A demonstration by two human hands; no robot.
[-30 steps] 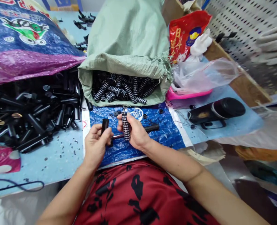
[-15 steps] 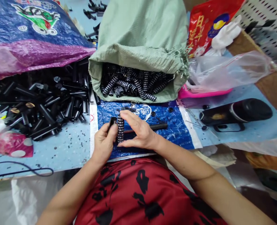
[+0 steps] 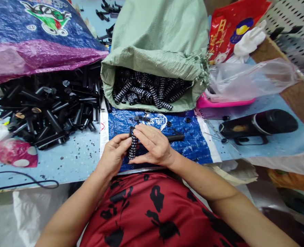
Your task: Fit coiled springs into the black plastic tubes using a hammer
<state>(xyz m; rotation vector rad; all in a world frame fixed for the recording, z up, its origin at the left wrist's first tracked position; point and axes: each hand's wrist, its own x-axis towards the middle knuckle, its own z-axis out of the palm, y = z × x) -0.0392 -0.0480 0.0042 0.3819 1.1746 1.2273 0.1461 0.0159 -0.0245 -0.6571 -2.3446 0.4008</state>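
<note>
In front of my lap, my left hand (image 3: 113,151) pinches a slim black plastic casing (image 3: 131,131) between thumb and fingers. My right hand (image 3: 155,145) grips a black roller (image 3: 132,148) by its two ends, fingers at the top and thumb at the bottom. Rows of small white characters cover the roller. It stands roughly upright against the casing; whether it sits inside cannot be made out. Beneath both hands lies a blue plastic sheet (image 3: 198,144), with another black bar-shaped part (image 3: 176,137) just beyond my right hand.
A pale green woven sack (image 3: 157,34) opens toward me, holding several lettered rollers (image 3: 155,96). Many black plastic parts (image 3: 51,120) spill from a blue and purple sack (image 3: 46,51) at left. A black flask (image 3: 260,127) lies at right beside a pink tray (image 3: 226,102).
The roller and the casing, apart before, now meet. My left hand has shifted slightly right, and my right fingers have drawn closer round the roller. The view has moved a little.
</note>
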